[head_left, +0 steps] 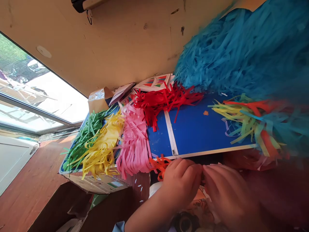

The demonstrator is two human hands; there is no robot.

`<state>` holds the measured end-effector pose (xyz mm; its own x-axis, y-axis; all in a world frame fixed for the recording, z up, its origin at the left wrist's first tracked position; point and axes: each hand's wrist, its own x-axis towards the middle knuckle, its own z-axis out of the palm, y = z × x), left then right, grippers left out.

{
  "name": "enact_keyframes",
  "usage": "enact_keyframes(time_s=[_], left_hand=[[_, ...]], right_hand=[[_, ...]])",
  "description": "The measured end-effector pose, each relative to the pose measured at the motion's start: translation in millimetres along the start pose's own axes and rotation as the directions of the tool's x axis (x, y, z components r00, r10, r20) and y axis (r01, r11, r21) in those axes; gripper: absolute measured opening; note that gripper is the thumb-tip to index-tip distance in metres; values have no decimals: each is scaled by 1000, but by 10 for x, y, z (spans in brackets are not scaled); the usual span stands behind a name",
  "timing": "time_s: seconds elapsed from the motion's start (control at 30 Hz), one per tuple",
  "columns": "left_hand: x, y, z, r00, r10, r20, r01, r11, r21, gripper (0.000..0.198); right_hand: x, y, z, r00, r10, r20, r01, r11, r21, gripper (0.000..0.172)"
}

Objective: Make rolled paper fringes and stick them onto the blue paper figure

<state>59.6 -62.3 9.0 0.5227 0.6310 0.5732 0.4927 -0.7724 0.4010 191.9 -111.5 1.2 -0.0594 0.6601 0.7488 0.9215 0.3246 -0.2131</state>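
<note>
My left hand (pixel 182 180) is curled closed at the near edge of the blue board (pixel 193 129), with orange paper strips (pixel 159 166) coming out beside its fingers. My right hand (pixel 227 190) lies right next to it, fingertips touching the left hand's, fingers bent together; what they pinch is hidden. Heaps of cut paper strips lie on the board: green (pixel 84 138), yellow (pixel 103 145), pink (pixel 135 141) and red (pixel 161 100). A loose mixed bunch of strips (pixel 251 125) lies to the right.
A big fluffy mass of blue paper fringe (pixel 241 51) fills the upper right. A cardboard box (pixel 98 100) and printed cards (pixel 154 82) stand behind the heaps by the wall. A window (pixel 29 93) is at the left, above a wooden floor (pixel 31 187).
</note>
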Motion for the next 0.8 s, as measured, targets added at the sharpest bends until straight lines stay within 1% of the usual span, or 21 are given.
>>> enact_keyframes(time_s=[0.17, 0.27, 0.33, 0.4, 0.5, 0.6, 0.7, 0.8], left_hand=[[-13, -64, -51, 998, 40, 57, -46, 993, 105, 16], [-22, -71, -36, 996, 51, 67, -60, 988, 142, 16], [-22, -56, 4, 997, 32, 64, -41, 989, 140, 16], [-21, -33, 57, 999, -26, 44, 21, 993, 112, 14], [-32, 0, 127, 991, -136, -8, 136, 991, 2, 12], [-60, 28, 166, 976, -215, -21, 207, 959, -194, 12], [-83, 57, 186, 955, -298, -3, 271, 874, -402, 11], [-92, 89, 196, 926, -373, 62, 347, 771, -534, 11]], right_hand=[[-26, 23, -54, 997, 26, 69, -20, 997, -79, 12], [-25, 51, -78, 996, 1, 86, 8, 994, -105, 10], [-15, 53, -73, 998, 0, 68, 8, 993, -115, 8], [-11, 31, -55, 999, 30, 39, -25, 993, -116, 6], [-32, -39, -32, 997, 72, 20, -70, 994, -86, 5], [-74, -121, -38, 993, 112, 26, -110, 992, -55, 4], [-104, -179, -51, 986, 168, 13, -167, 984, -59, 1], [-121, -198, -48, 979, 202, 0, -202, 978, -52, 4]])
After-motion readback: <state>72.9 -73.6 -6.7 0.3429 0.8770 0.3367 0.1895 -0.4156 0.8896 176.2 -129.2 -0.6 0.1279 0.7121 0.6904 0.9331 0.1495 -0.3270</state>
